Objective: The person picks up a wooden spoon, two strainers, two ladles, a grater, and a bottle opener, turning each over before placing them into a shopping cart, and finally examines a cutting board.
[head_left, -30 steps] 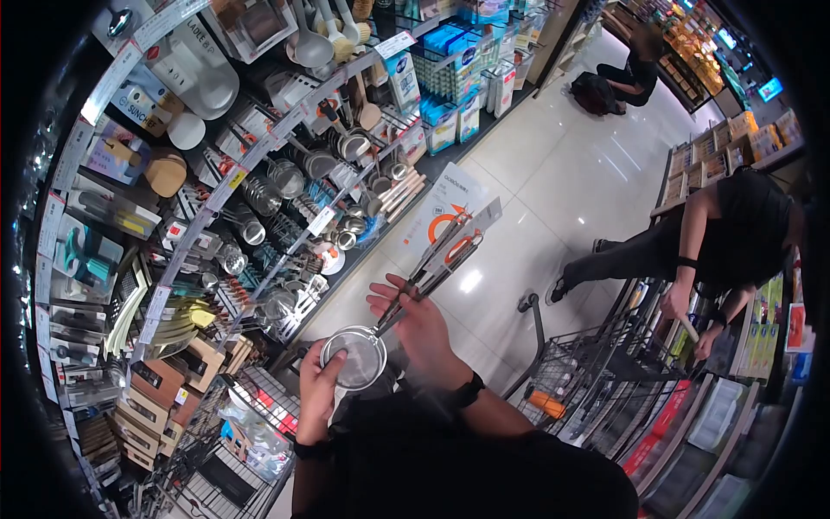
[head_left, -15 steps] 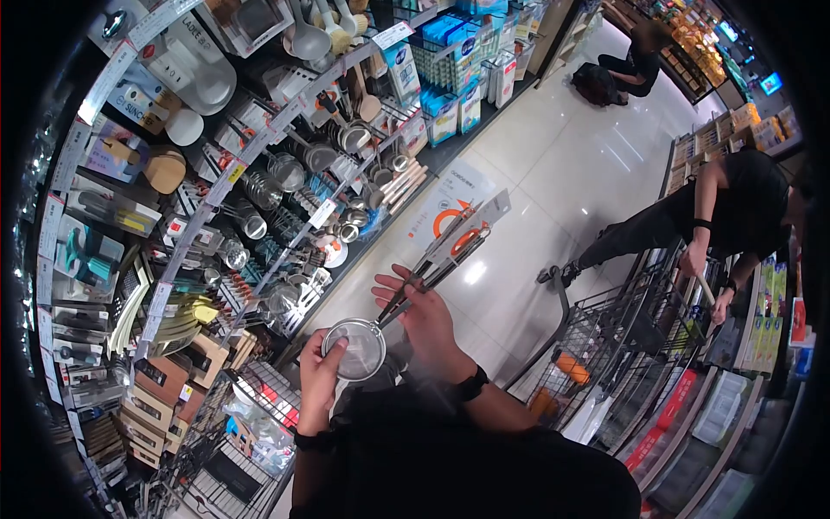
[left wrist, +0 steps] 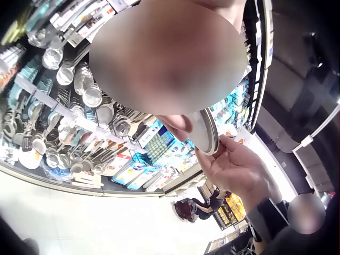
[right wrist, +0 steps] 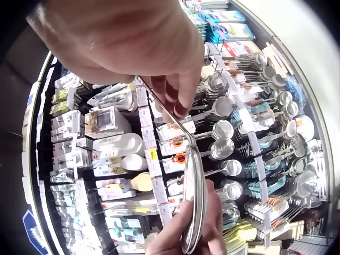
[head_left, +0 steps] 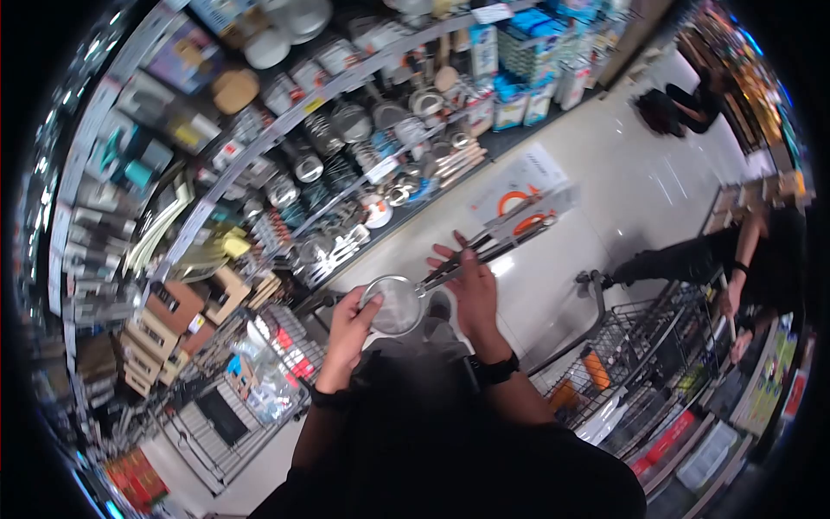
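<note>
Since the earlier frame, our view had swung, so the shelves (head_left: 277, 131) sat further up and to the right; the strainer (head_left: 399, 304) and both our hands had shifted the same way, though less, and kept nearly the same arrangement among themselves.

What mattered most, we judged, was that the strainer bridged our two hands, each meeting a different part of it. Its round bowl lay just up and right of our left hand (head_left: 346, 336), which gripped it at the rim, thumb over the mesh and fingers behind. Our right hand (head_left: 475, 298) was nearer the handle (head_left: 436, 279), which crossed it; the fingers were loosely extended, touching the handle rather than wrapped round it. From that hand, the bowl lay to the left.

We held the strainer in the air above the floor (head_left: 622, 195), out past the lower front edge of the shelves. Its long axis ran obliquely, roughly in line with that edge: the bowl end was at the left, near our body, and the handle pointed away and to the right, towards a card (head_left: 543, 169) marked in orange. Doubled rims showed in the right wrist view, so more than one strainer might have been nested; we could not tell.
</note>
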`<action>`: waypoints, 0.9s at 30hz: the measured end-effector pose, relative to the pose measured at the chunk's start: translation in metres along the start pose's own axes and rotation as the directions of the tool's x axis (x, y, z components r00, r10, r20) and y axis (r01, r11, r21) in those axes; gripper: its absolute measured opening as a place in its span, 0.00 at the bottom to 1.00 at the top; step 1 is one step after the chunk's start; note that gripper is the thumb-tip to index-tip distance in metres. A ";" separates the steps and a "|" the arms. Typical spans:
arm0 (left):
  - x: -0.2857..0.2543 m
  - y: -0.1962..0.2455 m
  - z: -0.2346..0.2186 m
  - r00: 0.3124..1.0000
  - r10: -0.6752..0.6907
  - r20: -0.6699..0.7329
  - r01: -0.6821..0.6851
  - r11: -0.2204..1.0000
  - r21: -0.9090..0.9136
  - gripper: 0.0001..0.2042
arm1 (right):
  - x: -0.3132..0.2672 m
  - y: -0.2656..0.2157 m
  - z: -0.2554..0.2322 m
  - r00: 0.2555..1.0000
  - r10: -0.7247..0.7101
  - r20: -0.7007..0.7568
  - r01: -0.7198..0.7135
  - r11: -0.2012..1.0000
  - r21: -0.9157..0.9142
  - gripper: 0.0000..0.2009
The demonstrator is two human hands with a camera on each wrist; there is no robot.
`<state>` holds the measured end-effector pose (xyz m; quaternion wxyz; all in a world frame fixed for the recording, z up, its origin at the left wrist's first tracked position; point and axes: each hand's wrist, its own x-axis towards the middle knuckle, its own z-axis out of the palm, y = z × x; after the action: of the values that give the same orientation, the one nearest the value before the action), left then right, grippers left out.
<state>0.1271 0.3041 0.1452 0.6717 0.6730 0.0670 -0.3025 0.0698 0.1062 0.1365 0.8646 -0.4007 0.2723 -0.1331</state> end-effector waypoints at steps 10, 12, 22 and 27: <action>-0.039 -0.021 -0.116 0.993 -0.014 -0.121 0.006 0.998 -0.066 0.11 | -0.009 0.056 0.043 0.941 0.246 0.234 -0.130 0.898 -0.421 0.22; -0.058 -0.044 -0.165 0.978 0.021 -0.205 -0.047 0.992 -0.120 0.12 | -0.020 0.066 0.063 0.884 0.346 0.313 -0.160 0.855 -0.492 0.21; -0.266 -0.142 -0.380 0.610 -0.168 -0.774 -0.253 0.884 -0.392 0.14 | -0.076 0.131 0.123 0.732 0.549 0.403 -0.161 0.715 -0.680 0.16; -0.295 -0.215 -0.454 0.568 -0.298 -0.767 -0.290 0.800 -0.526 0.13 | -0.103 0.160 0.137 0.756 0.550 0.355 -0.157 0.680 -0.716 0.16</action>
<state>-0.0742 0.8451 0.0678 0.7365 0.4844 0.4650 0.0822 0.0670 0.3406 0.1246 0.7195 -0.6300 0.1187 0.2673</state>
